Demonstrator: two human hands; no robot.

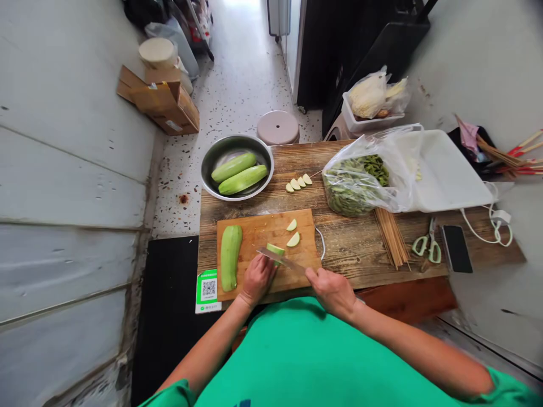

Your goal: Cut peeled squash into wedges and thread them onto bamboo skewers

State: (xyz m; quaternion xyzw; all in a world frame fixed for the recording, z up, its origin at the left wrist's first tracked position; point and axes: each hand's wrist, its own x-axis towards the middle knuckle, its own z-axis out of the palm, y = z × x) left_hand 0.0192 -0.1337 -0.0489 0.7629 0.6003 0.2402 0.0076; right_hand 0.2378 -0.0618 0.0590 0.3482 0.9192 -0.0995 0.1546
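My right hand (333, 289) is closed round the handle of a kitchen knife (288, 262), whose blade points left across a piece of zucchini (275, 249). Pressed against that piece, my left hand (258, 277) holds it on the wooden cutting board (254, 223), fingers curled beside the blade. Two cut zucchini slices (292, 239) lie just beyond the knife. A whole zucchini (231, 257) rests lengthwise at the board's left side. Behind the board, several half-round slices (298, 182) sit in a row on a thin skewer.
A metal bowl (204, 175) with two zucchini stands at the far left of the table. To the right are a plastic bag of green vegetables (356, 181), a white tray (449, 169), bamboo skewers (392, 237), scissors (428, 243) and a phone (457, 249). A stool (278, 127) stands behind.
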